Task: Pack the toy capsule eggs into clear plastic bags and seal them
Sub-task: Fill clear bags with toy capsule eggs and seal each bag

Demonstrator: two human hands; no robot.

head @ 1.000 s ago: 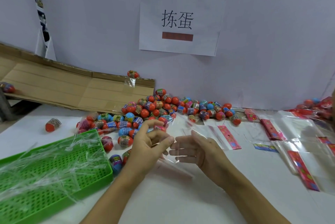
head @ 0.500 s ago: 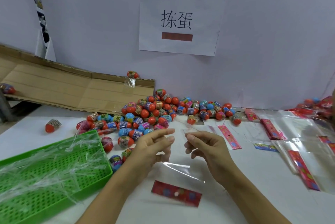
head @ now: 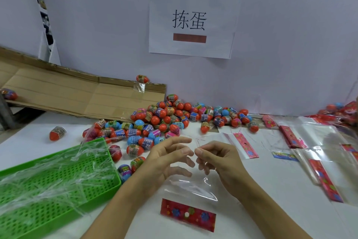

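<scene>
Bare forearms, sleeveless, ringless hands (head: 195, 159)

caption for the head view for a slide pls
Both hands hold a clear bag open near the egg pile.

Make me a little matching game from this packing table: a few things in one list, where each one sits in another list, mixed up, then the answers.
Things:
1. green tray
2. paper sign
3. flattened cardboard
4. clear bag with red header

Places:
A. taped on the wall
B. below the left hand and right hand, hanging from their fingers
C. near left of the table, with plastic strips in it
D. far left, leaning against the wall

Pairs: 1-C, 2-A, 3-D, 4-B
</scene>
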